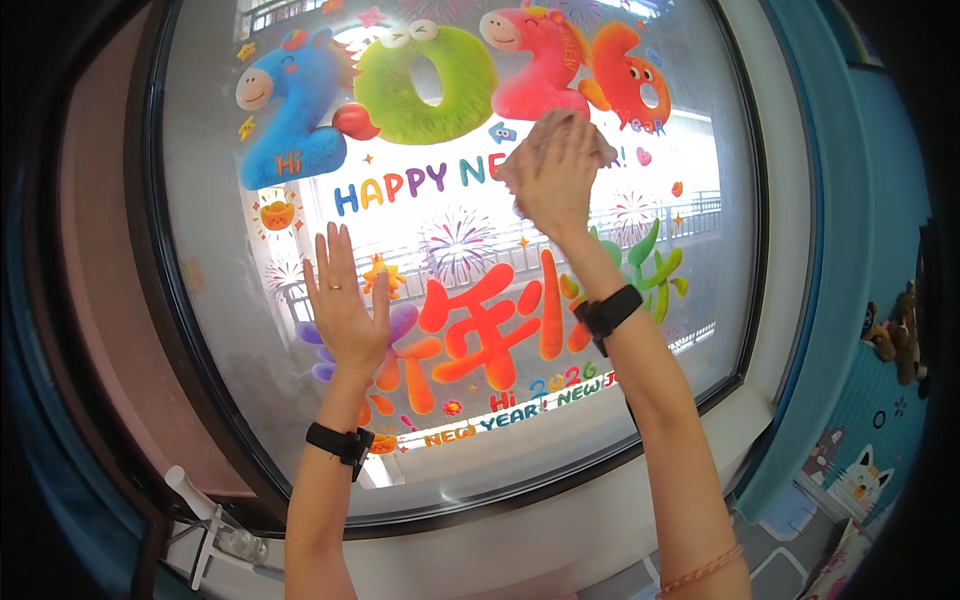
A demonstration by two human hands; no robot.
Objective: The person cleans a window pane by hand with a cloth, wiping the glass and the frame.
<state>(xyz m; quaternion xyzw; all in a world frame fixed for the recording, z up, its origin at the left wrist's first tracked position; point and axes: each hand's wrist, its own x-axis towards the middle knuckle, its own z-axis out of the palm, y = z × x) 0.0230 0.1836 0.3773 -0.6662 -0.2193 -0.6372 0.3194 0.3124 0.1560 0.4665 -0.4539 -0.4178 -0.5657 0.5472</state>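
Note:
My right hand (562,184) presses a crumpled brownish-pink cloth (516,169) against the window glass (420,480). The cloth spreads out around the fingers and covers part of a row of lettering decals (390,187). My left hand (349,311) rests flat at the glass with nothing in it, its thumb out to the side. Close to its thumb is a small orange-yellow decal (384,277). Large red-orange character decals (499,330) fill the pane between my two arms. Above, colourful number decals (469,60) run across the top.
A dark frame (450,517) borders the window. At the lower left, a white stand (201,551) and a clear container (244,544) are on the sill. A teal curtain (799,300) hangs at the right, beside plush toys (900,337). Railings show through the glass.

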